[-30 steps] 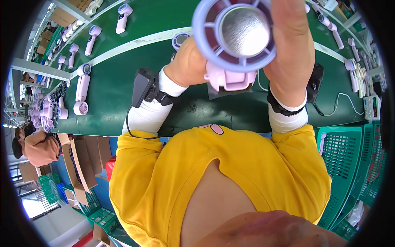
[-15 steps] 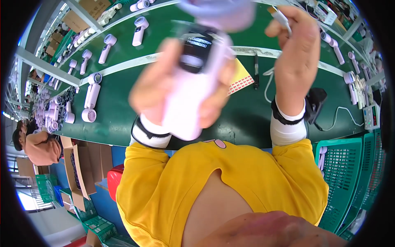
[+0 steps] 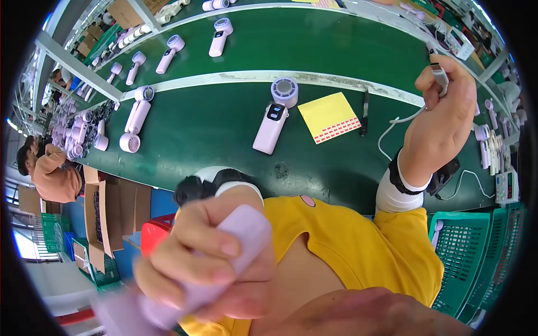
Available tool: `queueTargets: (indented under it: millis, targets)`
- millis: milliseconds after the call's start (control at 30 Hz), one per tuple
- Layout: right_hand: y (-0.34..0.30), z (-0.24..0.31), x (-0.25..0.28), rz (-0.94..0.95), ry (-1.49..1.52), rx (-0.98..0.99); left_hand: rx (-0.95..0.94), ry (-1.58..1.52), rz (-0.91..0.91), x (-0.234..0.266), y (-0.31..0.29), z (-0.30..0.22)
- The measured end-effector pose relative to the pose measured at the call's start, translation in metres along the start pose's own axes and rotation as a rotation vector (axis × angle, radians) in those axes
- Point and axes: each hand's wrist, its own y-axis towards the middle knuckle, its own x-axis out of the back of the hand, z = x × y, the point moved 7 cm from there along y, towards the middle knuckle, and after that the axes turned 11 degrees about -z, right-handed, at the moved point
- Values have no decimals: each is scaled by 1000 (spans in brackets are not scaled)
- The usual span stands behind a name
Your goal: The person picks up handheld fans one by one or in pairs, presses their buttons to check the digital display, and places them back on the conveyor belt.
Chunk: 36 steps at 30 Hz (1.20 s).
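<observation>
My left hand [image 3: 196, 257] is wrapped round a lilac handheld fan [image 3: 246, 229], held close in front of my chest at the lower left. The fan's far end is smeared by motion, and its screen is out of sight. Raised over the right side of the bench, my right hand [image 3: 443, 117] pinches the white USB plug [image 3: 440, 77] of a cable [image 3: 386, 137]. Between the hands, a second lilac fan [image 3: 270, 126] lies on the green bench with its small screen lit. Beside it are a yellow sheet [image 3: 325, 115] with red-and-white stickers and a black pen [image 3: 365, 112].
More lilac fans [image 3: 137, 117] lie at the left, with a crowded pile [image 3: 73, 131] beyond. A raised edge [image 3: 224, 78] separates the far strip, which holds several fans. Cardboard boxes [image 3: 103, 218] and a co-worker [image 3: 53, 173] are at left. Green crates [image 3: 462, 246] stand at right.
My left hand has swung the fan from above the bench down toward the lower left, turning it. My right hand, still holding the plug, appears farther right. The bench fan has come into view.
</observation>
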Motion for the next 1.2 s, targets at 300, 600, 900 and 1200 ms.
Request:
queueTargets:
  millis: [300,600,900,1200]
  targets:
    - [-2,-5,-15,197,-9,-123,271,34,-171,12,11,14]
    - [-3,-1,-24,323,-62,-27,463,3,-151,6,-5,32]
    - [-23,12,-35,578,270,-238,1673,-46,21,4,-55,122]
    - [-29,10,-30,863,428,-388,1657,-260,349,-12,-67,127]
